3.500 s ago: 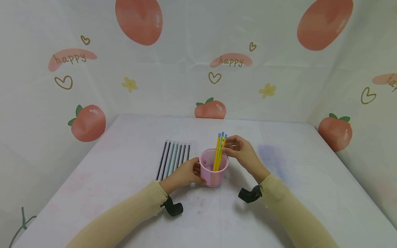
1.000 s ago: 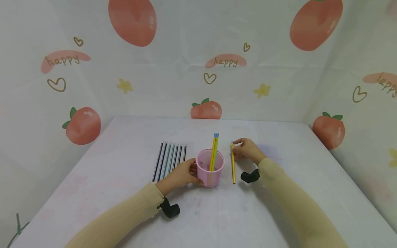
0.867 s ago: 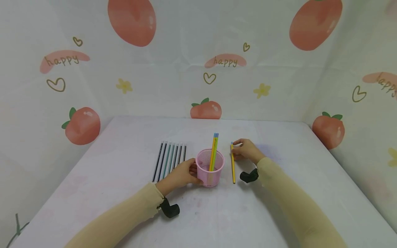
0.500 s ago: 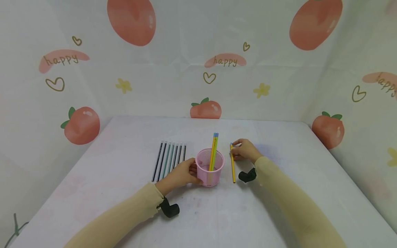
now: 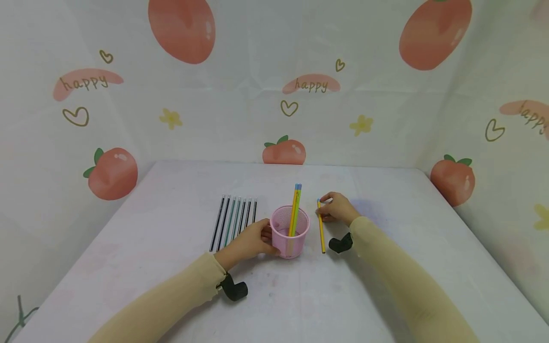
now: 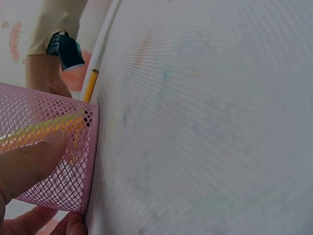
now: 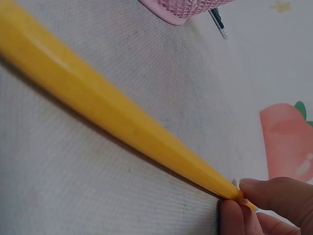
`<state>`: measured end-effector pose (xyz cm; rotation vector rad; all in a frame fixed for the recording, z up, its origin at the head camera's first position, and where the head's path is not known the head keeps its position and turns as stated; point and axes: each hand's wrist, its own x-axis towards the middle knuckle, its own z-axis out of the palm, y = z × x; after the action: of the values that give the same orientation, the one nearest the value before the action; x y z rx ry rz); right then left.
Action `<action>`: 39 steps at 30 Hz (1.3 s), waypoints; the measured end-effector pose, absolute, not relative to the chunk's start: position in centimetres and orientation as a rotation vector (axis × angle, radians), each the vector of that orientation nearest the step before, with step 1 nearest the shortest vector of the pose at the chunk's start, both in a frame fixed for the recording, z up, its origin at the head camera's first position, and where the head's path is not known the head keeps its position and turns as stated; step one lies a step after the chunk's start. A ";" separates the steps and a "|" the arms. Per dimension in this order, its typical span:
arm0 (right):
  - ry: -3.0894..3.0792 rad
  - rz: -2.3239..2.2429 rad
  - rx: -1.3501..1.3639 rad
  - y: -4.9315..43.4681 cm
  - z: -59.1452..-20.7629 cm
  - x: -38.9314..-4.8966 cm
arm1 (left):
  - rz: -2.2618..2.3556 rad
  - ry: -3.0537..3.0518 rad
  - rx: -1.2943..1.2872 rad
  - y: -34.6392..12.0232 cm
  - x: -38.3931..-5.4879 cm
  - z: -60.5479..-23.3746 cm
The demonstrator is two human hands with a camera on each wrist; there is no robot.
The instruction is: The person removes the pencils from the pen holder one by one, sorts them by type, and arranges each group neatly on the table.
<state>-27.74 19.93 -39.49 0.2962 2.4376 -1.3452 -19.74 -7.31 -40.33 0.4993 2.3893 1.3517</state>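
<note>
A pink mesh pencil cup (image 5: 285,245) stands upright on the table, and my left hand (image 5: 252,241) grips its left side. In the left wrist view the thumb (image 6: 34,159) lies against the mesh. Two yellowish pencils (image 5: 295,209) with blue ends lean inside the cup. To the right of it, my right hand (image 5: 340,208) pinches a yellow pencil (image 5: 322,233) near its blue far end. That pencil lies along the table in the right wrist view, thumb and fingers closed at its far end.
Left of the cup, several dark and green pencils (image 5: 225,221) lie side by side on the white-covered table (image 5: 171,190), partly hidden by my left hand. A white backdrop (image 5: 240,119) with peach prints surrounds the table. Each wrist carries a black camera (image 5: 340,243).
Earlier my right hand was at the cup's rim, holding pencils there. Now it is right of the cup at a pencil on the table, drifting slightly left. My left hand stays on the cup.
</note>
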 end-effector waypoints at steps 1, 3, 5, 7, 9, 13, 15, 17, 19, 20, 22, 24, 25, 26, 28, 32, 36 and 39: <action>2.436 -1.347 0.294 19.9 -39.5 -27.7 | 1.352 2.390 0.499 -7.3 -19.7 -40.3; 2.435 -1.350 0.289 19.9 -39.5 -27.8 | 1.353 2.391 0.499 -7.3 -19.8 -40.4; 2.434 -1.347 0.285 19.9 -39.5 -27.7 | 1.354 2.394 0.497 -7.4 -19.8 -40.4; 2.433 -1.340 0.290 19.8 -39.4 -27.7 | 1.353 2.397 0.496 -7.4 -19.8 -40.5; 2.433 -1.328 0.292 19.9 -39.4 -27.7 | 1.351 2.399 0.496 -7.4 -19.8 -40.5; 2.420 -1.338 0.295 19.9 -39.3 -27.8 | 1.346 2.403 0.504 -7.4 -19.8 -40.6; 2.407 -1.362 0.305 20.0 -39.2 -27.7 | 1.345 2.402 0.507 -7.4 -19.8 -40.6; 2.395 -1.389 0.306 20.0 -39.1 -27.6 | 1.348 2.398 0.503 -7.4 -19.8 -40.6; 2.402 -1.403 0.298 20.1 -38.8 -27.5 | 1.351 2.394 0.502 -7.4 -19.8 -40.6; 2.409 -1.407 0.290 20.2 -38.7 -27.4 | 1.352 2.392 0.499 -7.4 -19.8 -40.5; 2.410 -1.448 0.271 20.2 -38.3 -27.3 | 1.359 2.387 0.500 -7.4 -19.8 -40.5; 2.409 -1.498 0.253 20.2 -37.8 -27.2 | 1.361 2.385 0.502 -7.4 -19.7 -40.5; 2.399 -1.533 0.244 20.2 -37.6 -27.1 | 1.361 2.387 0.507 -7.4 -19.7 -40.5; 2.386 -1.571 0.235 20.2 -37.3 -27.1 | 1.364 2.385 0.505 -7.3 -19.7 -40.5; 2.376 -1.628 0.205 20.0 -36.7 -27.0 | 1.363 2.385 0.510 -7.4 -19.7 -40.6; 2.384 -1.707 0.103 19.6 -35.3 -26.5 | 1.367 2.390 0.510 -7.4 -19.8 -40.6; 2.384 -1.784 -0.033 19.2 -34.1 -25.7 | 1.374 2.389 0.513 -7.3 -19.8 -40.7; 2.348 -1.840 -0.135 18.7 -33.4 -24.9 | 1.376 2.388 0.522 -7.4 -19.8 -40.7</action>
<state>-24.88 18.71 -33.42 -0.1351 2.3475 -1.8399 -19.83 -7.37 -40.75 0.5225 2.3885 1.3757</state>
